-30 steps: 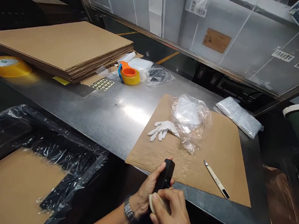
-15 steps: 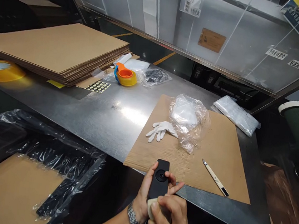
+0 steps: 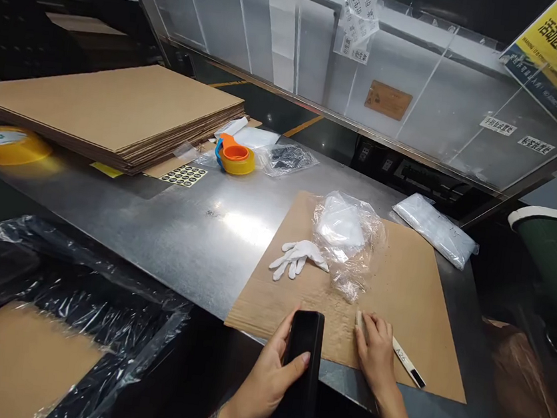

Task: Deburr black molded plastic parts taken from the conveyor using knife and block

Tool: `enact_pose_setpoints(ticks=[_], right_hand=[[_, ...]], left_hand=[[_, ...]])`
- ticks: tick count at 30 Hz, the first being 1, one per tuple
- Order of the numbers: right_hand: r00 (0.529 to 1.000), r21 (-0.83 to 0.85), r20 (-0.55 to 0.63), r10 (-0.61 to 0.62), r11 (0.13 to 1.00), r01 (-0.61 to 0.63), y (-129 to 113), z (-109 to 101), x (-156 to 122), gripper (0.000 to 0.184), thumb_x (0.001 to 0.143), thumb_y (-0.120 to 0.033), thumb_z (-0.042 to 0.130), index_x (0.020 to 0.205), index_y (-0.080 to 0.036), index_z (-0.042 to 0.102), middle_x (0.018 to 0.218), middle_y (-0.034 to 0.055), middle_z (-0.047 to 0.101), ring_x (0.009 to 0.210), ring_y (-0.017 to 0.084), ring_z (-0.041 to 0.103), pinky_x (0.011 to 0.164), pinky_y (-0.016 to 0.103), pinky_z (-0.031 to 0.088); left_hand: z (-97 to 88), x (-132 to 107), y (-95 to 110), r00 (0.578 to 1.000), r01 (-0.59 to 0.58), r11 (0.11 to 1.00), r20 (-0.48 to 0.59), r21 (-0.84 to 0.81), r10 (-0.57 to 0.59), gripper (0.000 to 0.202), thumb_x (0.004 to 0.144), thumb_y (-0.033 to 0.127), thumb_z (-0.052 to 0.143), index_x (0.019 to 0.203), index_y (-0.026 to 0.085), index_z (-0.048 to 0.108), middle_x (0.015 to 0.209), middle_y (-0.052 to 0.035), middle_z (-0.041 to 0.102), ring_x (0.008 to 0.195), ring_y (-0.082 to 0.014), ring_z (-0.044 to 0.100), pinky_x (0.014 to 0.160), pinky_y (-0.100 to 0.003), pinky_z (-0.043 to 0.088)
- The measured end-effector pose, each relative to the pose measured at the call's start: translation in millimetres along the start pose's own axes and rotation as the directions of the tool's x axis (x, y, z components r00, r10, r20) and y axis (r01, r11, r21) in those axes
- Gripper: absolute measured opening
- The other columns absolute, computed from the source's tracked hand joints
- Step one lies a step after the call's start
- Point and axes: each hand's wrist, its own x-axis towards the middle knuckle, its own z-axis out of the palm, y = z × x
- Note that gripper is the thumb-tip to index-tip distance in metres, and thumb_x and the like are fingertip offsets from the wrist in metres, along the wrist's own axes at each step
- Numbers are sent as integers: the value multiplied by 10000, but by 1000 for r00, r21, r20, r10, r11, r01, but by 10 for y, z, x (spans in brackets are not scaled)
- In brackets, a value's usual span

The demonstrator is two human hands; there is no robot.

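My left hand (image 3: 272, 376) is wrapped round a slim black rectangular device (image 3: 305, 336), its thumb lying across the near face. The device is upright at the table's front edge, and its lower end fades into the dark. My right hand (image 3: 377, 351) rests on the cardboard sheet (image 3: 268, 302), fingers closed on a small cream-coloured block (image 3: 359, 320). Just right of that hand lies a pale pen-shaped knife (image 3: 409, 363) marked A26, its tip hidden behind the hand. A white glove (image 3: 298, 258) lies beyond the device, beside a clear plastic bag (image 3: 344, 226) with white material inside.
On the metal table (image 3: 181, 225) stand a cardboard stack (image 3: 133, 112), an orange tape dispenser (image 3: 235, 155), a sticker sheet (image 3: 184, 175) and a large tape roll (image 3: 7, 144). A wrapped packet (image 3: 436, 228) lies back right. A plastic-lined box (image 3: 4, 359) is at lower left.
My right hand has moved from the device's lower end to the cardboard on the right, carrying the cream-coloured block. The device has turned, so its round ring no longer shows.
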Motion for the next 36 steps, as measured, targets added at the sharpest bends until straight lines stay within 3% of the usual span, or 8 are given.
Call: enact_pose_setpoints(ticks=[4, 6, 10, 16, 22, 27, 32, 36], right_hand=[[999, 44, 33, 41, 998, -42, -224, -103, 65, 286, 892, -317, 458, 1111, -194, 597, 1025, 119, 567, 985, 255, 492, 834, 456, 439], [993, 212, 102, 52, 974, -73, -449, -237, 101, 265, 897, -277, 458, 1126, -213, 577, 1065, 101, 545, 981, 218, 511, 835, 391, 453], [928, 656, 374, -12, 710, -255, -797, -471, 213, 195, 877, -250, 513, 1053, -230, 595, 964, 59, 538, 783, 140, 537, 694, 271, 467], [862, 733, 503, -63, 560, -387, -810, -540, 294, 107, 832, -256, 587, 919, -225, 642, 816, 21, 520, 698, 118, 481, 597, 234, 395], [865, 749, 492, -101, 555, -361, -775, -569, 290, 90, 832, -249, 582, 888, -215, 644, 814, 25, 516, 723, 126, 495, 635, 248, 389], [875, 744, 479, -76, 564, -358, -771, -540, 240, 100, 828, -245, 584, 745, -194, 607, 740, 14, 504, 689, 125, 478, 618, 252, 380], [872, 733, 486, -53, 568, -374, -751, -509, 195, 103, 834, -248, 578, 895, -215, 654, 802, 31, 522, 691, 122, 484, 598, 244, 394], [875, 728, 481, -45, 577, -371, -757, -515, 190, 90, 833, -253, 577, 838, -196, 646, 781, 31, 522, 684, 124, 489, 600, 247, 404]], left_hand=[[-80, -4, -55, 996, -82, 941, 4, 328, 85, 430, 763, 230, 642, 1181, 212, 541, 1224, -71, 573, 1168, -232, 477, 1003, -306, 338], [-109, -14, -78, 996, -90, 907, 18, 411, 91, 434, 780, 223, 619, 1199, 206, 509, 1246, -80, 558, 1175, -223, 472, 1000, -298, 342], [-113, -68, -73, 991, -84, 878, 131, 470, 25, 447, 800, 208, 585, 1230, 208, 465, 1210, -80, 580, 1107, -204, 522, 971, -297, 378], [-84, -130, -2, 974, -49, 869, 215, 492, -67, 439, 811, 207, 565, 1237, 211, 460, 1126, -71, 623, 957, -183, 587, 877, -294, 448], [-58, -146, 46, 965, -66, 893, 255, 446, -56, 437, 820, 203, 549, 1248, 233, 466, 1204, -61, 588, 1092, -195, 541, 942, -288, 412], [-38, -129, 64, 956, -81, 895, 288, 438, -54, 435, 819, 196, 545, 1247, 250, 488, 1223, -46, 586, 1145, -205, 511, 965, -292, 397], [-38, -101, 67, 956, -55, 883, 279, 466, -88, 474, 791, 179, 575, 1255, 242, 499, 1230, -49, 585, 1142, -217, 513, 979, -317, 387], [-13, -106, 70, 966, -28, 895, 242, 445, -90, 475, 777, 186, 592, 1244, 239, 522, 1211, -57, 600, 1138, -238, 518, 985, -345, 382]])
